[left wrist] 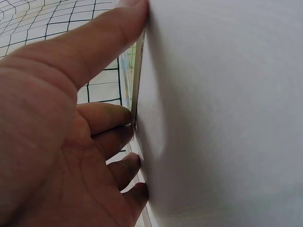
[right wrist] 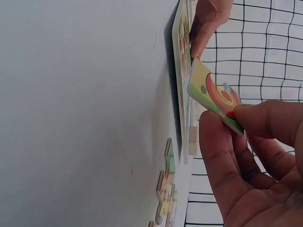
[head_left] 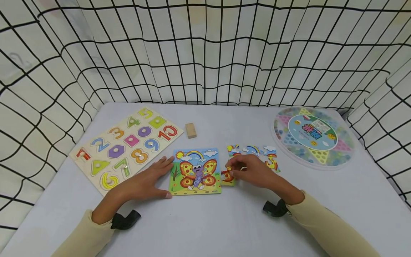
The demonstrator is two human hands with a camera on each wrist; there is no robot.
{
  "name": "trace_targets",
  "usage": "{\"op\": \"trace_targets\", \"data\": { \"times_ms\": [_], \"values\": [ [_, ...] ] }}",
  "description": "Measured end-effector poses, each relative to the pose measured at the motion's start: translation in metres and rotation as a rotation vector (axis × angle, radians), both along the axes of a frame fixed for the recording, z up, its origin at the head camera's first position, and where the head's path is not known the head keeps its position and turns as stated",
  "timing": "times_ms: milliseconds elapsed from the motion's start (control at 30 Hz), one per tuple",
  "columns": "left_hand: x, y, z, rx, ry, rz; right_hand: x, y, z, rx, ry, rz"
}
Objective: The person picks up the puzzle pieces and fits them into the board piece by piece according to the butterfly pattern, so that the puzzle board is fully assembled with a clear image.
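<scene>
A square butterfly puzzle board (head_left: 196, 160) lies flat on the table in the head view. My left hand (head_left: 144, 182) rests along its left side, thumb by the near corner and fingers spread at the far one. Between thumb and fingers, my right hand (head_left: 255, 171) pinches a puzzle piece (right wrist: 213, 92) with a red and yellow swirl. That piece is raised and tilted near the board's right edge. Beyond the right hand, several loose puzzle pieces (head_left: 271, 160) lie on the table, partly hidden by it.
A wooden number board (head_left: 91, 151) with shaped pegs lies at the left. Behind the butterfly board is a small wooden block (head_left: 191, 130). A round clear-lidded game box (head_left: 313, 137) sits at the right. Black netting (head_left: 205, 53) surrounds the white table (head_left: 199, 228).
</scene>
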State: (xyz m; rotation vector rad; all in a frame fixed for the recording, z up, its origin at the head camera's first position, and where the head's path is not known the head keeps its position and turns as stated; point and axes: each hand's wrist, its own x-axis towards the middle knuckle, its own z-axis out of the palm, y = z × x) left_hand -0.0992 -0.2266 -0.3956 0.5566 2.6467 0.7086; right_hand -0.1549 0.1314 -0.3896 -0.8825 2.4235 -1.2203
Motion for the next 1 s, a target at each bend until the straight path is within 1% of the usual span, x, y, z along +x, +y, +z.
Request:
{"op": "trace_targets", "data": {
  "times_ms": [233,367,567,767,1000],
  "values": [
    [-0.001,-0.001,-0.001,-0.004,0.006,-0.004,0.001,-0.008,0.001,-0.001,-0.011,-0.011],
    [-0.001,-0.001,-0.001,-0.004,0.004,-0.002,0.001,-0.013,0.002,-0.001,-0.009,-0.003],
    [-0.001,0.001,-0.001,0.006,0.001,-0.002,0.0,-0.024,0.003,-0.01,-0.039,0.027],
    [-0.001,0.001,-0.003,0.006,0.008,-0.008,0.001,-0.034,0.002,-0.012,-0.003,0.048],
    [-0.002,-0.002,-0.003,0.004,0.014,-0.011,-0.001,-0.04,0.009,-0.027,-0.012,0.062]
  ]
}}
